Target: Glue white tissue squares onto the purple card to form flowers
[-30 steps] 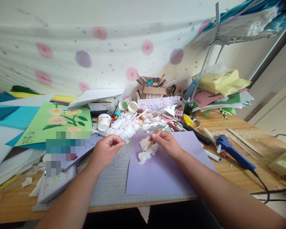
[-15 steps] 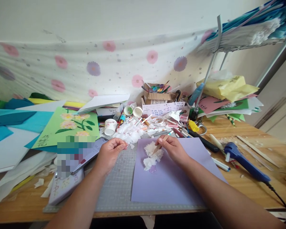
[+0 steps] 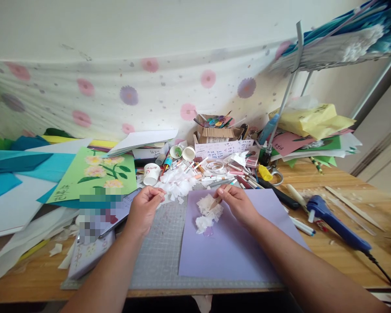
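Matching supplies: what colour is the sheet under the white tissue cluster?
Lilac sheet, clearest in the head view.

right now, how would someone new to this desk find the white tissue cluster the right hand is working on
Start at the lilac paper sheet lying on the grey cutting mat at the desk's front edge. Near that sheet's top left corner, just under the right hand and the thin wooden stick it holds, sits the white tissue cluster. Unlike the loose tissue pile behind the mat, it lies on the lilac paper itself.

Both hands' fingers [image 3: 156, 194] pinched
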Motion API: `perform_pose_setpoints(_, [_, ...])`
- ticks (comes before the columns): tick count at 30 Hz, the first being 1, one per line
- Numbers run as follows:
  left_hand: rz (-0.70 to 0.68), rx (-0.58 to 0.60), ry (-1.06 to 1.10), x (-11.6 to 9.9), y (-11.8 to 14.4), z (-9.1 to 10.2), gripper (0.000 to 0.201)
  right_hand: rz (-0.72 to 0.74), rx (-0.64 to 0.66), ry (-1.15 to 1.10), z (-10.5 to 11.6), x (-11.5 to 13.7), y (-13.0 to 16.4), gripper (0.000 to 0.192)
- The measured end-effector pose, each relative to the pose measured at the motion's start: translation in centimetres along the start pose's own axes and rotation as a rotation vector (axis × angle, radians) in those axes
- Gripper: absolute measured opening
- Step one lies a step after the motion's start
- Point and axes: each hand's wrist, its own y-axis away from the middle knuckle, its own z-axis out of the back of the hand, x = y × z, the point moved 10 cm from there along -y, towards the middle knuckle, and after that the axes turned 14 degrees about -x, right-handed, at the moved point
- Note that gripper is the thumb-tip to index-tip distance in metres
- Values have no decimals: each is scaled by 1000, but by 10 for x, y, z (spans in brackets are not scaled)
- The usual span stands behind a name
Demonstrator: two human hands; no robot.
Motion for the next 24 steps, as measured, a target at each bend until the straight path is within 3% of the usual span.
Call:
perform_pose_setpoints(5, [-98,-1,-255,-1,-3,-3,19,-5,-10,-1,-1,-2,-2,42])
perform_pose_setpoints(11, [-324,212,-688,-17,-10,-51,29,3,-17,-6,-1,0,-5,44])
perform_pose_setpoints(15, [-404,284,-859,-22,-17,-75,29,2,-29,-20,2,-2,-6,44])
perform_pose_setpoints(18, [-408,308,-905,-19,-20,-77,10,-3,-40,-32,4,-3,-6,43])
perform_pose_setpoints(24, [-353,358,-773,-16,-16,-63,19,-23,-39,-50,3,-2,-5,42])
